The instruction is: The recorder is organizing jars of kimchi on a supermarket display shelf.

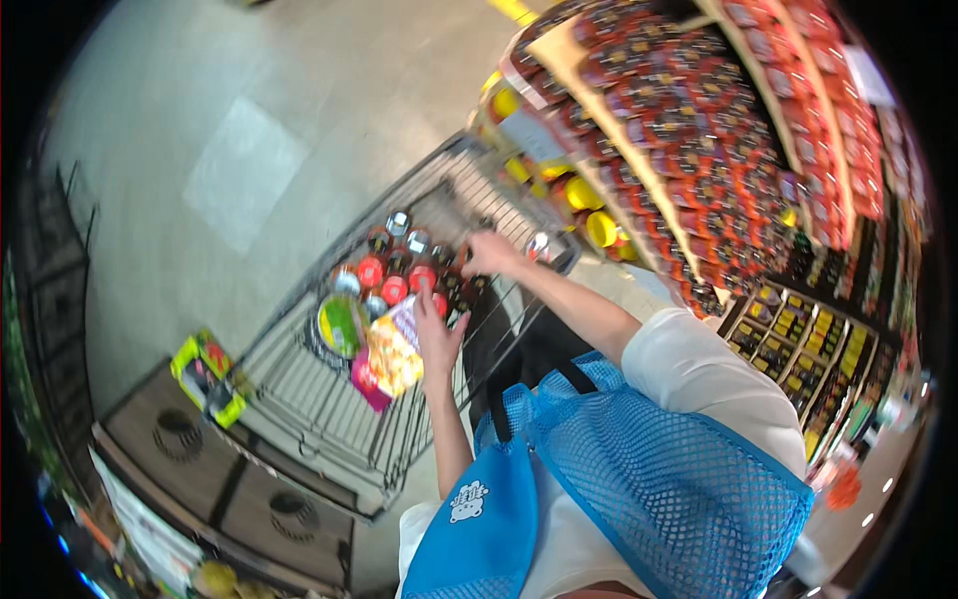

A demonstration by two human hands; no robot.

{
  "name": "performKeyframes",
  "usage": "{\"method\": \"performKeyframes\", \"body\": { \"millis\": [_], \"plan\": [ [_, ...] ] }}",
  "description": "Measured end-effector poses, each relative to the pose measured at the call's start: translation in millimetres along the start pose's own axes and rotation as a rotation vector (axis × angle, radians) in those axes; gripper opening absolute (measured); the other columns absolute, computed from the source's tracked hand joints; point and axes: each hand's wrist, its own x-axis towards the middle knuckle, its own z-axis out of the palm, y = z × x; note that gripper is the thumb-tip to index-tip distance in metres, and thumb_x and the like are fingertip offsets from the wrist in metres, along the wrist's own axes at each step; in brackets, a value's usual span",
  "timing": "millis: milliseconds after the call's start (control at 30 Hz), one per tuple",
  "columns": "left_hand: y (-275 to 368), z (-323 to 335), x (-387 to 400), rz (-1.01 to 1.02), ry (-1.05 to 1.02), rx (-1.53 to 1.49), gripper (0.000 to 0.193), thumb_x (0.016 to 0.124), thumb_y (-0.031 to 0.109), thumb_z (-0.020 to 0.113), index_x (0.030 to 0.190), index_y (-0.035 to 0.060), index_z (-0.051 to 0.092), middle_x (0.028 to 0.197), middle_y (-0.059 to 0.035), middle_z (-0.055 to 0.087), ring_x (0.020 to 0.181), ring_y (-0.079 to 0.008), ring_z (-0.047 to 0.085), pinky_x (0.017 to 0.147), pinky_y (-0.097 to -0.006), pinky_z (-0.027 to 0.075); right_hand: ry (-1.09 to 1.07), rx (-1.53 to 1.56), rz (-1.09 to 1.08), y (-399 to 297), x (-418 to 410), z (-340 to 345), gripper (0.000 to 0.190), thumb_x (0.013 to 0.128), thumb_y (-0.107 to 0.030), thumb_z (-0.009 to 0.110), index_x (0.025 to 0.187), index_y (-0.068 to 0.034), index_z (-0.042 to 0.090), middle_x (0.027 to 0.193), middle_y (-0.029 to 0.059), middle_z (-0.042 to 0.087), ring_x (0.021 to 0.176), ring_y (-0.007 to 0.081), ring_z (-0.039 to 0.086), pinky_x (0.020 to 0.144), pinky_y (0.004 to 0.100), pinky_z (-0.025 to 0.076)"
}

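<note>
A wire shopping cart (337, 397) stands before me with a group of jars (394, 288) in it, some with red lids, others dark or silvery. My right hand (490, 253) reaches over the cart at the edge of the jars, its fingers curled by a dark-lidded one; whether it grips anything is unclear. My left hand (440, 329) is above the jars and a colourful printed food packet (397, 348), fingers apart, with no object seen in it. A round green and yellow package (342, 326) lies beside the packet.
Shelves of packed red and dark jars (673, 127) rise at the right, with yellow-lidded containers (591, 202) low on them. A dark display stand (224, 487) is at the lower left, a bright green box (206, 378) at its edge by the cart.
</note>
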Motion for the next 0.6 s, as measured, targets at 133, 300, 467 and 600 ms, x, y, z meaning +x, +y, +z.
{"method": "performKeyframes", "body": {
  "millis": [133,300,467,600],
  "plan": [
    [64,-8,30,0.187,-0.029,-0.093,0.123,0.067,0.025,0.096,0.161,0.0019,0.02,0.15,-0.0269,0.04,0.135,-0.0422,0.045,0.114,-0.0461,0.038,0.045,0.165,-0.096,-43,-106,-73,0.083,0.062,-0.056,0.083,0.121,-0.003,0.057,0.101,0.0216,0.072,0.099,0.0374,0.07,0.085,0.0449,0.056],
    [138,-4,40,0.327,-0.293,-0.34,0.092,0.074,0.011,0.085,0.152,-0.0002,0.038,0.146,-0.0201,0.053,0.134,-0.0313,0.054,0.111,-0.0404,0.044,0.337,0.224,-0.252,-45,-225,-137,0.081,0.062,-0.052,0.082,0.122,-0.004,0.057,0.107,0.0211,0.07,0.098,0.0397,0.069,0.086,0.0449,0.055],
    [195,15,39,0.341,-0.306,-0.439,0.084,0.077,0.013,0.085,0.147,-0.0003,0.041,0.136,-0.0194,0.057,0.128,-0.0322,0.057,0.109,-0.0417,0.046,0.678,0.405,-0.219,-22,-286,-142,0.077,0.072,-0.047,0.08,0.131,-0.007,0.051,0.122,0.022,0.065,0.107,0.0408,0.066,0.089,0.0477,0.053],
    [238,30,41,0.402,-0.371,-0.4,0.088,0.078,0.018,0.085,0.148,0.0001,0.035,0.134,-0.0204,0.056,0.126,-0.0317,0.058,0.105,-0.0405,0.048,0.838,0.48,-0.238,16,-312,-147,0.08,0.072,-0.049,0.082,0.134,-0.009,0.05,0.119,0.0196,0.068,0.105,0.0392,0.068,0.087,0.0468,0.055]
  ]
}}
